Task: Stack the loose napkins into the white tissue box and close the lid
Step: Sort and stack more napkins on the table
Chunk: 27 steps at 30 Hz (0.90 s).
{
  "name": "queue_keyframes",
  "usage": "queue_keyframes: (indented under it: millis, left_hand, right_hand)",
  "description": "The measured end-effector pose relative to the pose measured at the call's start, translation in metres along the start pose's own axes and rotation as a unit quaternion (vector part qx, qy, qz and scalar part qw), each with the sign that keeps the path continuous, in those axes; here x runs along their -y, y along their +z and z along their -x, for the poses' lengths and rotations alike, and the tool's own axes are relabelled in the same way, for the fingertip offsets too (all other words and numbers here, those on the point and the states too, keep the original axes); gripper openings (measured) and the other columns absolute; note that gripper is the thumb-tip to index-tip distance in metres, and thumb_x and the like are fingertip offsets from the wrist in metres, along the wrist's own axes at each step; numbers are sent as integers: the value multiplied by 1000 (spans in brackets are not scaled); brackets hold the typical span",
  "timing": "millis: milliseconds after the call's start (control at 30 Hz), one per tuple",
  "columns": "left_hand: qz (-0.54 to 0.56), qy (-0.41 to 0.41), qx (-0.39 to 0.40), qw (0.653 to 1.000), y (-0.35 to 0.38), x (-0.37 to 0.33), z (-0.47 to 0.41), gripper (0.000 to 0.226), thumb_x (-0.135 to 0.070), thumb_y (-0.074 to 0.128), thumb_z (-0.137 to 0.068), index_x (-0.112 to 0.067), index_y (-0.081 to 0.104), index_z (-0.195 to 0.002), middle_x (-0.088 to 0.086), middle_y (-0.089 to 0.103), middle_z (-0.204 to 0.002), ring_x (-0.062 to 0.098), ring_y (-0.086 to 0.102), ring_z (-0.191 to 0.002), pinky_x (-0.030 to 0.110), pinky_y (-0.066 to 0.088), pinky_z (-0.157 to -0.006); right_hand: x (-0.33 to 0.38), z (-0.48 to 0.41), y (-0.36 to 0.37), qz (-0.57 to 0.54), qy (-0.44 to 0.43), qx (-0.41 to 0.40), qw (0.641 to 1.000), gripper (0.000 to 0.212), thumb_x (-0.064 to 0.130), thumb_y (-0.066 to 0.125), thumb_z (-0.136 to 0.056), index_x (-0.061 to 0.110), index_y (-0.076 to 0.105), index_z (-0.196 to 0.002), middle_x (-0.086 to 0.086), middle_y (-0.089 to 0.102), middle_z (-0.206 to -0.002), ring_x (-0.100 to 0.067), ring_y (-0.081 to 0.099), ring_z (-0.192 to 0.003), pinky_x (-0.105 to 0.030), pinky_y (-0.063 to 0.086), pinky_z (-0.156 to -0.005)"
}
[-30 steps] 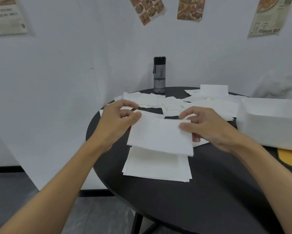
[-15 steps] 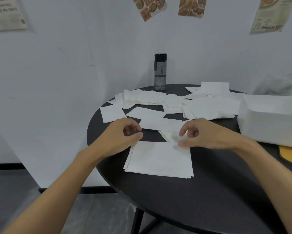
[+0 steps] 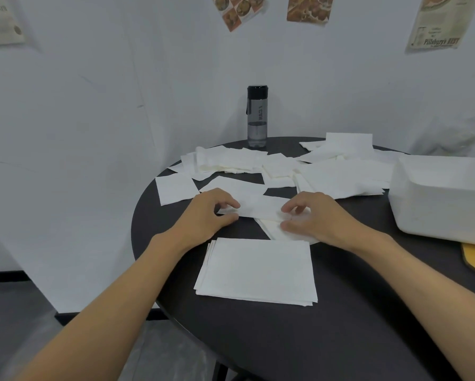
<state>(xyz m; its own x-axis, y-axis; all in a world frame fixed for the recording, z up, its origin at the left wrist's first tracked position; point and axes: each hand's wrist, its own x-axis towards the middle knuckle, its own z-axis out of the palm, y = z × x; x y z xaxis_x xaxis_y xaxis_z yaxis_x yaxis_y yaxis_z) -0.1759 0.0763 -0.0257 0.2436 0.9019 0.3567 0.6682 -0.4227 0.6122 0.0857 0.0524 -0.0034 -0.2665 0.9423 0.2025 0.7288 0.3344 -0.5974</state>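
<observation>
L hand: fingers curled, thumb + forefinger pinching left end of napkin.
R hand: curled, pinching napkin's right end.
Napkin: low on table, betw. both hands.
Stack: squared up, just nearer than hands.
Loose napkins: scattered across far side.
White tissue box: right edge, apart from R hand; lid state unclear.
Bottle: upright at back.

Single head-worn camera: faces forward and down, close over round table, wall behind.

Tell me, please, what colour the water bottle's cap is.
The cap is black, clearest in the head view.
</observation>
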Motion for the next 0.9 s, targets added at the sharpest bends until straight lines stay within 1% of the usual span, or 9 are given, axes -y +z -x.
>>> queue_keyframes:
  millis: [167, 367, 433, 500, 533, 633, 700, 800, 900]
  left_hand:
    - [-28, 14, 6, 999, 3, -1, -3, 8, -16, 70, -92, -22, 74, -88, -13, 67, -98, 1, 61, -92, 12, 42, -79]
    - [-26, 24, -34, 999, 2, -8, -2, 14, -16, 62, -97, -25, 65, -86, -12, 63, -93, 1, 57, -91, 10, 40, -79]
    - [2, 20, -61, 998, 1, -13, -1, 12, -17, 62, -98, -24, 65, -89, -13, 64, -93, -3, 56, -87, 8, 39, -76]
    - [44, 9, -78, 996, 0, -20, 2, 8, -19, 63, -97, -24, 66, -92, -13, 66, -93, -4, 56, -77, 8, 40, -72]
    - [64, 8, -83, 994, -1, -22, 3, 5, -21, 65, -96, -25, 67, -94, -13, 67, -94, -1, 57, -74, 10, 42, -71]
    - [81, 28, -89, 992, -6, -28, 6, 13, -24, 73, -90, -26, 69, -102, -16, 68, -100, 6, 60, -80, 16, 48, -74]
    - [78, 32, -103, 991, -8, -31, 7, 14, -22, 75, -89, -26, 69, -101, -18, 68, -97, 6, 60, -86, 16, 48, -74]
    - [103, 40, -130, 985, -14, -40, 7, 9, -18, 70, -93, -25, 70, -89, -16, 67, -86, 1, 58, -77, 16, 47, -66]
    - [137, 44, -125, 982, -22, -52, 6, 10, -13, 68, -95, -16, 71, -85, -4, 69, -82, 0, 58, -69, 18, 48, -64]
  right_hand:
    - [-3, -2, 5, -7, -15, -16, 1000, 6, 26, 75, -82, 30, 70, -84, 15, 65, -98, -10, 60, -99, -37, 46, -99]
    - [-7, -5, 9, 10, -43, -47, 998, 10, 20, 67, -89, 23, 73, -81, 18, 66, -92, -11, 62, -94, -43, 45, -99]
    - [-5, -5, 6, -11, -48, -84, 995, 11, 17, 65, -90, 21, 72, -84, 16, 68, -93, -8, 62, -93, -32, 45, -97]
    - [0, -4, 0, -69, -54, -131, 988, 13, 14, 63, -92, 21, 72, -85, 11, 70, -92, -2, 61, -89, -13, 44, -84]
    - [2, -3, -4, -92, -57, -149, 983, 14, 14, 63, -93, 21, 70, -84, 11, 70, -90, -1, 61, -86, -11, 44, -79]
    - [5, -2, -9, -138, -57, -174, 973, 20, 13, 61, -94, 24, 67, -79, 13, 69, -81, -3, 63, -80, -19, 48, -75]
    - [9, 0, -11, -155, -60, -174, 971, 21, 12, 61, -95, 24, 66, -78, 12, 69, -80, -8, 65, -81, -19, 49, -75]
    - [15, 3, -15, -188, -70, -183, 962, 22, 8, 61, -95, 21, 67, -78, 9, 69, -80, -6, 65, -75, -11, 45, -70]
    - [20, 7, -22, -270, -74, -181, 943, 16, 2, 62, -94, 12, 67, -84, 10, 67, -72, -2, 61, -65, -12, 47, -63]
